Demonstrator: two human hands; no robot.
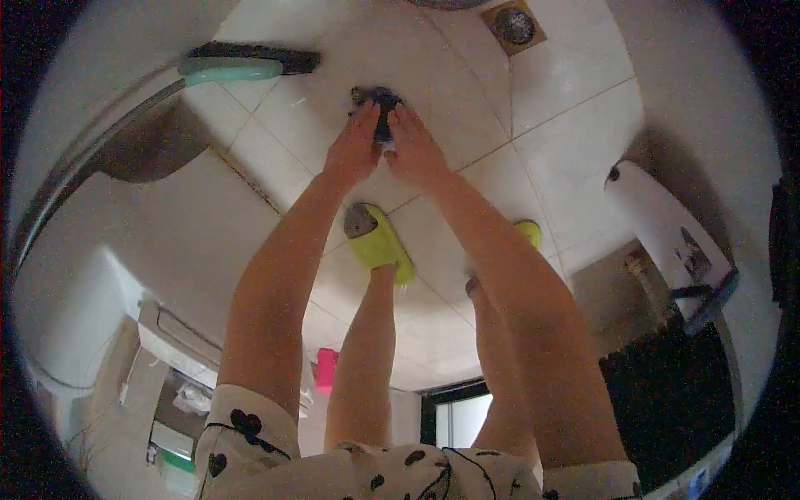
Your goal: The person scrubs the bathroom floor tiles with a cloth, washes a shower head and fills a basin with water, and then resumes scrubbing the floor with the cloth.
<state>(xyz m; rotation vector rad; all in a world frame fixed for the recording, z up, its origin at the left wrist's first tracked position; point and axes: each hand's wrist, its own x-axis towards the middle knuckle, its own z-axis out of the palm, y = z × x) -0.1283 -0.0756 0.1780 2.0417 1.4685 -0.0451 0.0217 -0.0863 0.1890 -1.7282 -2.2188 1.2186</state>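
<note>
Dark cloth (385, 108) sits between left hand (357, 143) and right hand (414, 150), each grip grasping it, left of the far floor drain (517, 27).

Seen from above, a left hand (357, 143) and right hand (415, 150) meet at a small dark item (382, 97) (too blurred to identify) on a tiled floor (571, 137), beyond lime-green slippers (385, 248).

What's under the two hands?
A dark item shows between the left hand and right hand, with pale floor around it. Whatever the palms and fingers cover can't be seen.
</note>
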